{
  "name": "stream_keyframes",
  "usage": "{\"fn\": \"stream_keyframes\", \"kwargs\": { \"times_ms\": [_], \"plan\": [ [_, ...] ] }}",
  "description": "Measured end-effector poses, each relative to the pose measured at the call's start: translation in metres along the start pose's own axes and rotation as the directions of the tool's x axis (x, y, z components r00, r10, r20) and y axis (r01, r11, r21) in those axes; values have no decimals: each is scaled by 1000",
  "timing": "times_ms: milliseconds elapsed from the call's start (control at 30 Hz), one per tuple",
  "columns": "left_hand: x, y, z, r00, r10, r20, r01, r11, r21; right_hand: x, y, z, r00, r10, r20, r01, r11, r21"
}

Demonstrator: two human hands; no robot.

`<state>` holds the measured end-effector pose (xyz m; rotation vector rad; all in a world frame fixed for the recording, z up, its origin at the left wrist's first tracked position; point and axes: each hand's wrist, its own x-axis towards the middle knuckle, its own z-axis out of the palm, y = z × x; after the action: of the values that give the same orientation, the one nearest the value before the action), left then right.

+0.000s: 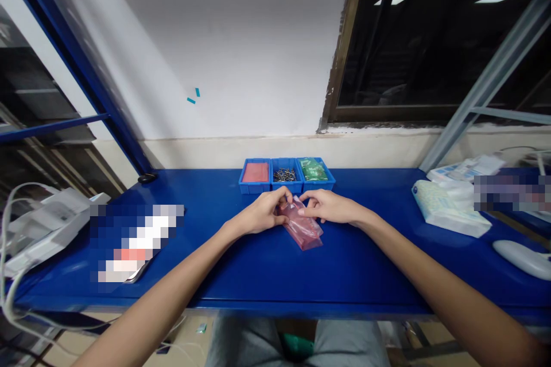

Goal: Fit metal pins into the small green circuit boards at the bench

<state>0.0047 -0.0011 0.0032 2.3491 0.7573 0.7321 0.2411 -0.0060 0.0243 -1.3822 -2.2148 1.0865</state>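
Between my two hands is a pink translucent plastic bag (302,230), held above the blue table with its lower end hanging toward me. My left hand (269,210) pinches its upper left edge between thumb and fingers. On the other side, my right hand (326,206) grips the upper right edge the same way. Whether anything lies inside the bag, I cannot tell. Just beyond my hands stand three blue bins side by side: the left bin (255,188) holds pink sheets or bags, the middle bin (287,187) small metal screw-like parts, the right bin (318,186) green packets.
A tissue pack (450,209) lies on the right of the blue table (241,275), near a white rounded object (523,258). At left are a blurred-out flat device (142,243) and white power strips (55,229) with cables. A wall rises behind.
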Motion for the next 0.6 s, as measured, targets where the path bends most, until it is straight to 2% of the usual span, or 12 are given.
{"fn": "stream_keyframes", "kwargs": {
  "times_ms": [100,233,300,400,500,600],
  "plan": [
    [2,-5,1,994,47,-103,-50,998,-31,0,-2,4,997,-22,-80,32,993,115],
    [4,-8,2,979,63,-193,-84,991,-103,0,-4,13,976,7,-216,64,946,318],
    [5,-10,2,969,30,-244,-65,988,-137,2,-5,16,965,16,-261,93,911,402],
    [6,-14,2,939,-98,-331,53,988,-143,4,-7,18,953,37,-301,131,845,518],
    [8,-20,4,924,-225,-309,164,963,-213,5,-10,17,936,34,-351,186,797,574],
    [10,-23,5,934,-285,-217,180,897,-403,5,-10,17,924,5,-381,241,768,593]
  ]
}}
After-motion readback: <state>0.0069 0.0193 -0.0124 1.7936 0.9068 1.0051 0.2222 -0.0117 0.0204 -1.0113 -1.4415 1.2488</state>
